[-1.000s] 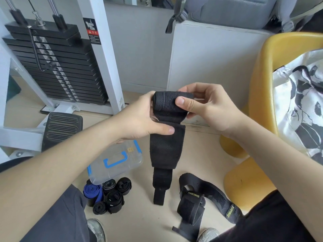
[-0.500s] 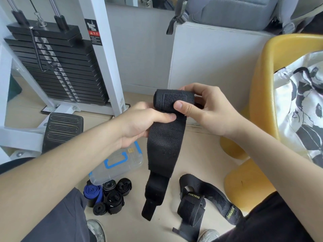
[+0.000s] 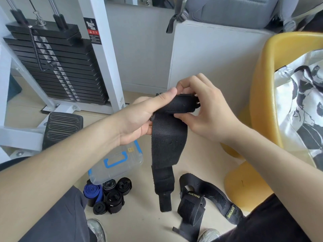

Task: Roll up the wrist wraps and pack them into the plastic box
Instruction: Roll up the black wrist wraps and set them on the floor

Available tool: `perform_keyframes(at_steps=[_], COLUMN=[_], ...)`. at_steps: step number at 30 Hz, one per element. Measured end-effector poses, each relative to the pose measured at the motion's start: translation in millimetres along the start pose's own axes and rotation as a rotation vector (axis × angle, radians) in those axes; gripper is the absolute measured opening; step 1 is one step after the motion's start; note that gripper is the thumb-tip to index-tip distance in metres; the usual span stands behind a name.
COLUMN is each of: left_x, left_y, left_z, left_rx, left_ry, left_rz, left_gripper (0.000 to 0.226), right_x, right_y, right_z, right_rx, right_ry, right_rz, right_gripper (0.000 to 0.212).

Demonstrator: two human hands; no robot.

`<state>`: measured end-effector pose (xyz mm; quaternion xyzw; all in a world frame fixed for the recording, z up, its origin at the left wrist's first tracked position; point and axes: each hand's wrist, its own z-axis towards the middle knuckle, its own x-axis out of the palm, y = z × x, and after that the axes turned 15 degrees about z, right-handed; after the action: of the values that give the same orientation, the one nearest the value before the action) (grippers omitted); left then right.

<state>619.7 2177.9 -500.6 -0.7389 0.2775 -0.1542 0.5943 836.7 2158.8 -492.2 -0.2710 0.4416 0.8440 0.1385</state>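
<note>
A black wrist wrap [image 3: 168, 142] hangs in front of me, its top end partly rolled. My left hand [image 3: 143, 117] grips the rolled top from the left, thumb lying over it. My right hand [image 3: 208, 110] pinches the roll from the right with thumb below and fingers above. The wrap's narrow tail dangles down toward the floor. A clear plastic box [image 3: 117, 165] with blue latches lies shut on the floor below my left forearm. Several rolled wraps [image 3: 111, 194], black and one blue, sit next to it. Another loose black wrap [image 3: 204, 199] lies unrolled on the floor.
A white weight-stack machine [image 3: 57, 67] stands at the left with a ribbed black footplate [image 3: 61, 128]. A yellow chair [image 3: 262, 105] holding a printed bag [image 3: 304, 105] is at the right. A white cabinet [image 3: 209, 58] stands behind. My shoes [image 3: 97, 229] show at the bottom.
The roll at the top has turned further over, and both hands shifted their grip around it. The hanging tail has swung back to hang straight down.
</note>
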Motion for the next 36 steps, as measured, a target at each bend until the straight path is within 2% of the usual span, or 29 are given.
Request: perform_keyframes(at_steps=[4,7,9,11,15,19,23,27,30,32,36], left_x=[1,-3,-7,-11,-12,-10,-2,-3,-3,-1,3], left_y=[-1,-1,-2,-3,0,6,10,0,-3,0,1], left_z=[-1,-3,-3,-4,-7,-5,-2,-1,-2,-1,-3], left_rx=[0.032,0.048,0.070,0.112,0.196,0.175,0.094,0.074,0.082,0.099,0.131], left_ry=[-0.071,-0.129,-0.143,-0.109,0.039,0.097,0.071,0.113,0.081,0.028,-0.056], left_rz=[-0.005,0.031,0.038,0.049,0.138,0.129,0.080,-0.041,-0.023,0.042,0.106], left_gripper=[0.054,0.056,0.062,0.065,0.045,0.037,0.038,0.042,0.050,0.052,0.052], right_x=[1,-5,-8,-11,-9,-3,-8,-9,-5,-5,-11], right_y=[3,2,-1,-4,-4,-6,-7,-6,-5,-6,-9], right_z=[0,1,0,0,-4,-9,-11,-10,-12,-11,-5], right_rx=[-0.005,0.194,0.351,0.468,0.603,0.558,0.404,0.294,0.203,0.228,0.506], right_ry=[0.043,0.081,0.106,0.218,0.412,0.442,0.399,0.309,0.262,0.260,0.298], right_rz=[0.009,0.248,0.383,0.450,0.519,0.412,0.281,0.303,0.238,0.252,0.607], right_gripper=[0.036,0.023,0.031,0.040,0.050,0.045,0.018,0.035,0.044,0.047,0.047])
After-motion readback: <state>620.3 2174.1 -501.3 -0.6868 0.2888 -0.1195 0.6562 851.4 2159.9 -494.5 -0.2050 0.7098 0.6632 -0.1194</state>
